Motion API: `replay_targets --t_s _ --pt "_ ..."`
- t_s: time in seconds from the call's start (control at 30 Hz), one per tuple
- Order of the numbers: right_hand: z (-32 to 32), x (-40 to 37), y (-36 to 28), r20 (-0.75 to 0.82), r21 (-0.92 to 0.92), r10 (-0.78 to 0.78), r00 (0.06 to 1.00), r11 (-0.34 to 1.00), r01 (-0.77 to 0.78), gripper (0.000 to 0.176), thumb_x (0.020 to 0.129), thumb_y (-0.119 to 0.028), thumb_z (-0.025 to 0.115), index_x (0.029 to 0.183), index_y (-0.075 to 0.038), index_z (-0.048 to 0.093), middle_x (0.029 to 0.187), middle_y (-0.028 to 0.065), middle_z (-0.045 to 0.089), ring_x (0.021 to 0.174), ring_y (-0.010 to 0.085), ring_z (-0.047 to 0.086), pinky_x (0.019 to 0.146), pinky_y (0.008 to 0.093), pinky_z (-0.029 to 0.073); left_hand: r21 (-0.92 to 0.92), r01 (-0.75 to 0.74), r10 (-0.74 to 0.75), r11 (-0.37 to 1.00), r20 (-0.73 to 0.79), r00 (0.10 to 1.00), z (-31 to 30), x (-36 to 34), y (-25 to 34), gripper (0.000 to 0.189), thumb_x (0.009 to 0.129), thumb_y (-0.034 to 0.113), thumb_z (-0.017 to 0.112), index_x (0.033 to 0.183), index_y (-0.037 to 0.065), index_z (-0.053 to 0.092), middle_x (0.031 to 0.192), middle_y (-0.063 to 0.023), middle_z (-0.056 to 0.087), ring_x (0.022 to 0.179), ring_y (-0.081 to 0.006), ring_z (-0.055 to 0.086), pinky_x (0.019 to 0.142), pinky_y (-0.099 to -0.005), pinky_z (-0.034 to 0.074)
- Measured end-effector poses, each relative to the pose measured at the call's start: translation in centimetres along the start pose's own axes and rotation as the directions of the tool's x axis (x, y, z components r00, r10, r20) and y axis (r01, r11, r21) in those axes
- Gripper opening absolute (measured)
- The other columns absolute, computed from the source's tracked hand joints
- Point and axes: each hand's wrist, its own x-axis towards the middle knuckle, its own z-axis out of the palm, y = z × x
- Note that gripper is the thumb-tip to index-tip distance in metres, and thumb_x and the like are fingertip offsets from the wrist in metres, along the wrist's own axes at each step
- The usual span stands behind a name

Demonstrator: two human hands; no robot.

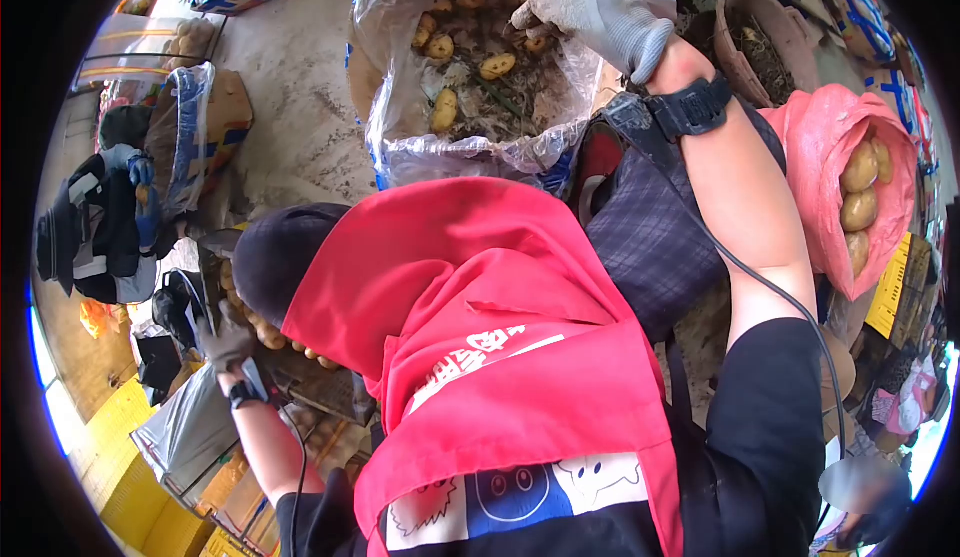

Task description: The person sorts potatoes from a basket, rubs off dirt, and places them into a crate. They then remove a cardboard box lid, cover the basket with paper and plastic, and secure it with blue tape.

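Observation:
My right hand (590, 17), in a dirty grey-white work glove, is at the rim of a box lined with clear plastic (430, 162). Its fingers are spread, with nothing seen between them. Inside that box are several yellow potatoes (445, 110), scattered over dirt and plant scraps. Off to the left, my left hand (230, 345) wears a dark glove. Its fingers look stretched apart, though they are small and dim here. It is beside a heap of potatoes (268, 334) that my knee and red apron (500, 327) partly cover.
A pink sack of potatoes (803, 147) stands at the right, near a brown tub (738, 17) holding plant scraps. Another person in dark clothes (110, 222) is at the far left, by a plastic-lined carton (225, 117). Yellow crates (125, 437) stand lower left. Cables hang along both my arms.

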Motion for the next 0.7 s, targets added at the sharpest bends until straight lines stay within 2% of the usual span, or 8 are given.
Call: replay_targets --t_s 0.07,0.17,0.23,0.3,0.4,0.47,0.53,0.7 --pt "1.1 -0.3 -4.0 -0.048 -0.136 0.032 0.998 0.99 -0.038 0.02 0.098 -0.021 0.064 0.091 -0.003 0.07 0.078 0.0 0.069 0.069 0.0108 0.06 0.063 0.0282 0.048 0.609 -0.274 0.357 0.745 -0.018 0.934 -6.8 4.3 5.6 0.052 0.102 0.031 0.047 0.143 0.0 0.048 0.149 -0.0144 0.053 0.141 -0.0267 0.046 0.117 -0.047 0.032" --pt "1.7 -0.3 -5.1 -0.022 -0.14 0.064 0.998 0.988 -0.066 0.024 0.1 -0.022 0.061 0.087 -0.005 0.07 0.071 0.0004 0.065 0.068 0.0093 0.058 0.062 0.0278 0.047 0.682 -0.511 0.826 0.524 -0.261 0.499 -17.9 10.0 21.5 0.039 0.092 0.013 0.059 0.13 0.002 0.054 0.139 -0.0179 0.06 0.133 -0.0292 0.056 0.115 -0.0502 0.039" --pt "1.9 -0.3 -5.3 -0.049 -0.452 0.012 0.999 0.891 -0.033 0.021 0.099 -0.02 0.061 0.09 -0.003 0.07 0.075 0.0062 0.067 0.067 0.016 0.062 0.061 0.0309 0.049 -0.314 -0.823 0.74 0.473 -0.365 0.565 -18.4 14.3 29.7 0.044 0.096 0.016 0.058 0.137 0.002 0.053 0.134 -0.0131 0.063 0.122 -0.0238 0.061 0.103 -0.04 0.047" --pt "1.8 -0.2 -4.3 -0.142 -0.629 -0.005 0.99 0.773 -0.086 0.043 0.095 -0.033 0.067 0.121 0.001 0.069 0.098 0.0155 0.075 0.089 0.0239 0.072 0.08 0.0342 0.056 -0.993 0.019 0.701 0.115 0.094 0.707 -16.8 16.5 38.7 0.047 0.099 0.019 0.057 0.144 0.006 0.051 0.13 -0.0082 0.066 0.111 -0.0176 0.065 0.093 -0.0316 0.051" --pt "1.1 -0.3 -3.3 -0.171 -0.764 -0.029 0.985 0.635 -0.114 0.043 0.093 -0.036 0.068 0.118 -0.001 0.07 0.096 0.0201 0.073 0.087 0.034 0.071 0.077 0.0401 0.056 -0.83 0.185 0.606 0.526 0.518 0.604 -10.9 17.3 51.9 0.052 0.099 0.031 0.061 0.145 0.009 0.052 0.123 -0.0052 0.068 0.089 -0.0129 0.066 0.077 -0.0281 0.054" --pt "0.5 0.0 -3.5 -0.162 -0.8 -0.037 0.986 0.589 -0.11 0.042 0.092 -0.035 0.068 0.117 -0.001 0.07 0.096 0.0197 0.073 0.087 0.035 0.071 0.077 0.0409 0.056 -0.442 -0.261 0.504 0.859 0.632 0.589 -4.5 18.9 57.8 0.059 0.095 0.043 0.059 0.135 0.001 0.06 0.119 -0.0161 0.071 0.104 -0.0239 0.07 0.091 -0.0368 0.054" --pt "0.1 0.6 -3.5 -0.15 -0.829 -0.049 0.987 0.55 -0.099 0.042 0.092 -0.035 0.069 0.117 -0.001 0.07 0.096 0.0192 0.073 0.087 0.0361 0.071 0.077 0.0418 0.056 -0.114 -0.534 0.486 0.838 0.602 0.634 0.8 19.7 60.5 0.053 0.09 0.036 0.058 0.127 -0.001 0.067 0.136 -0.0257 0.061 0.13 -0.0369 0.057 0.107 -0.0412 0.046" --pt "-2.9 1.8 -2.8 -0.013 -0.925 -0.323 0.946 0.363 0.112 0.024 0.092 -0.023 0.065 0.102 -0.002 0.071 0.088 0.0167 0.07 0.074 0.033 0.068 0.065 0.0403 0.053 -0.086 -0.369 0.349 0.925 0.572 0.743 11.6 21.0 61.0 0.055 0.087 0.032 0.062 0.133 0.001 0.062 0.14 -0.0241 0.058 0.131 -0.0357 0.057 0.108 -0.0424 0.047"
